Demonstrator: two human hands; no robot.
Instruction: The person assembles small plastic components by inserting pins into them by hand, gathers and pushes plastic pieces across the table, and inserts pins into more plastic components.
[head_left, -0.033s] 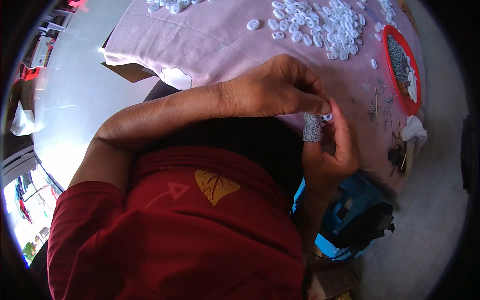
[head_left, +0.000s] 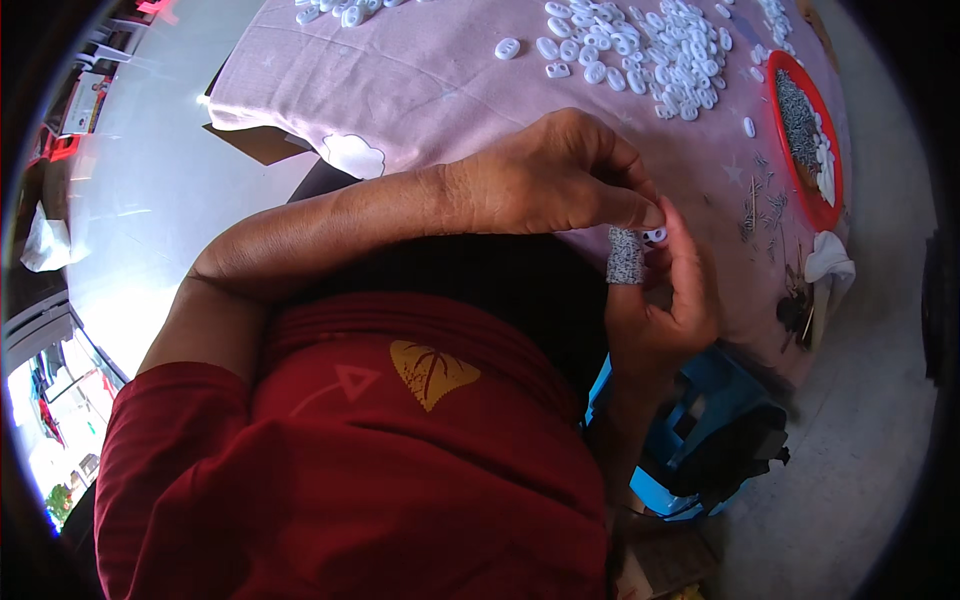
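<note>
A small white plastic oval piece with dark holes (head_left: 655,235) is held between the thumb and fingers of my right hand (head_left: 670,300). A grey speckled knit sleeve (head_left: 625,257) covers that thumb. My left hand (head_left: 560,180) reaches across from the left, thumb and fingers pinched together right at the piece. What sits between the left fingertips is hidden. Both hands are over the table's near edge, in front of my body. Many similar white oval pieces (head_left: 690,65) lie heaped on the pink cloth (head_left: 440,80) beyond my hands.
A red oval basin (head_left: 838,190) at the right holds small grey metal pieces and some white ones. Loose metal bits (head_left: 765,205) and a white cloth (head_left: 828,258) lie near it. Below the table edge at right stands a blue object with black parts (head_left: 700,430).
</note>
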